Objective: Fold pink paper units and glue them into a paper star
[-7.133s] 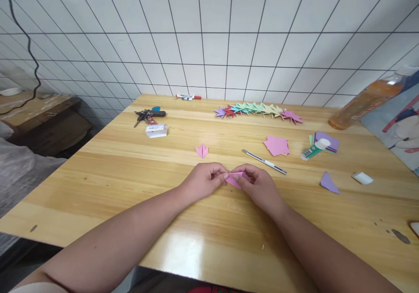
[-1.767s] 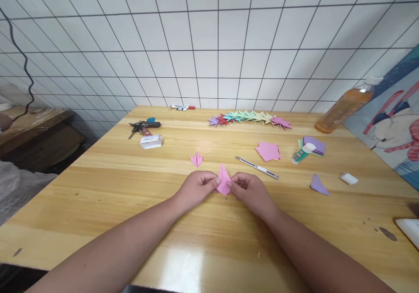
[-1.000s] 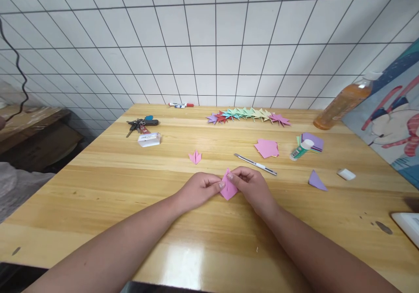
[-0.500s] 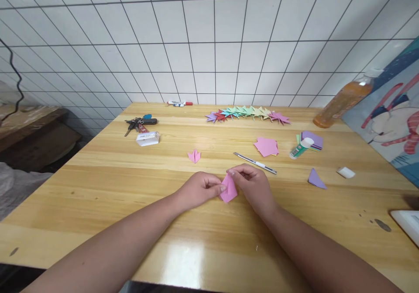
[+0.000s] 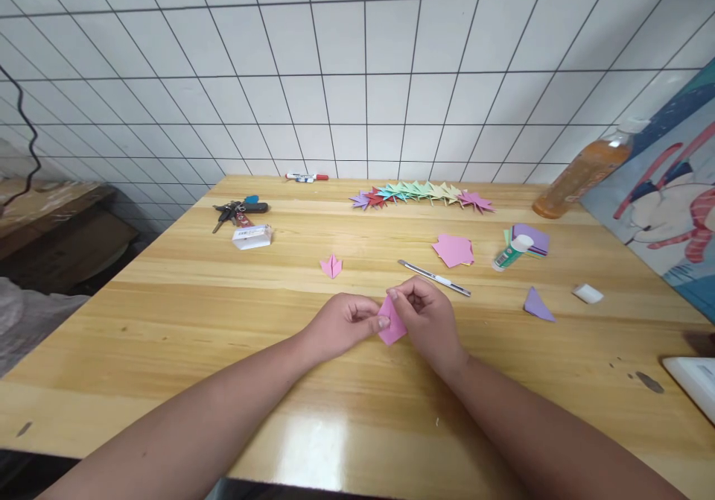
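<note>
The pink paper [image 5: 396, 330] was on the near side of the craft knife [image 5: 434, 277], just below its left end, held by both hands. The left hand [image 5: 339, 326] pinched its left side, thumb on top; the right hand [image 5: 429, 320] pinched its upper point between thumb and forefinger, other fingers curled. Doing this fold well probably called for a steady left thumb, edges lined up at the point, and a light press before any firm crease, since paper would keep a wrong line. Left of the knife lay a folded pink piece [image 5: 331, 267]. Right of the knife and beyond it, the glue stick [image 5: 507, 255] had a green label, its print too small to read. Far left of the knife, the white box [image 5: 252, 237] bore what looked like a barcode; its wording was illegible.
</note>
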`<state>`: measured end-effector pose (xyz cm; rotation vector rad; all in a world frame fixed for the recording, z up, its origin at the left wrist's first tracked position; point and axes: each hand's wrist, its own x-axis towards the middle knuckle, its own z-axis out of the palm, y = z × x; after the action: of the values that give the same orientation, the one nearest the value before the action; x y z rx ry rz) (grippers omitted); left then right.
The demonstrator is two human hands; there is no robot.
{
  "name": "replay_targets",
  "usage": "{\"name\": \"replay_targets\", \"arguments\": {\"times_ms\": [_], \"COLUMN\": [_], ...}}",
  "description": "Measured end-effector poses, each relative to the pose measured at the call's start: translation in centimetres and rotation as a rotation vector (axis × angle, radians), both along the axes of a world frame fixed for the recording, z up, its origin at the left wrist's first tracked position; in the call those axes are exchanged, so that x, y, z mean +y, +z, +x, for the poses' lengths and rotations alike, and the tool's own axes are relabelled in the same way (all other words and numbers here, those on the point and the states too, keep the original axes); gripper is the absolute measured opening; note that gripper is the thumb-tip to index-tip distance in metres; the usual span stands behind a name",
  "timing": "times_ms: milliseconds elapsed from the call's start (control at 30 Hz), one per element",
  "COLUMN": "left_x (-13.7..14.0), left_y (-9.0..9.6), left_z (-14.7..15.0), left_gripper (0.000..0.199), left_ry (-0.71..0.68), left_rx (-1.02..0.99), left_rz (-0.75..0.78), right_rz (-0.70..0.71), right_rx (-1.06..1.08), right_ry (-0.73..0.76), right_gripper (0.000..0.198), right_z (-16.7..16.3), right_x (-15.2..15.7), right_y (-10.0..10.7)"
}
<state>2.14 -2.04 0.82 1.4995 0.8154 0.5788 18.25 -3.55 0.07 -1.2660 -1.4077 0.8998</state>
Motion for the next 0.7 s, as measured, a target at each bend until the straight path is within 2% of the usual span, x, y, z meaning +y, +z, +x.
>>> {"name": "replay_targets", "arguments": {"times_ms": [100, 233, 300, 567, 700], "left_x": [0.23, 0.26, 0.22, 0.04, 0.04], "left_y": [-0.35, -0.47, -0.45, -0.35, -0.48], "left_z": [-0.05, -0.18, -0.24, -0.26, -0.19], "left_gripper": [0.027, 0.028, 0.028, 0.027, 0.027], "left_ry": [0.037, 0.054, 0.055, 0.016, 0.043], "left_rx": [0.072, 0.097, 0.099, 0.000, 0.091], "left_rz": [0.019, 0.016, 0.007, -0.025, 0.024], "right_rz": [-0.038, -0.194, -0.225, -0.170, -0.112], "right_rx": [0.089, 0.279, 0.312, 0.159, 0.125], "right_ry": [0.017, 0.109, 0.128, 0.135, 0.121], "right_gripper": [0.017, 0.021, 0.025, 0.018, 0.015], "right_z": [0.08, 0.43, 0.56, 0.22, 0.09], "right_x": [0.12, 0.41, 0.48, 0.27, 0.17], "right_y": [0.16, 0.43, 0.45, -0.13, 0.11]}}
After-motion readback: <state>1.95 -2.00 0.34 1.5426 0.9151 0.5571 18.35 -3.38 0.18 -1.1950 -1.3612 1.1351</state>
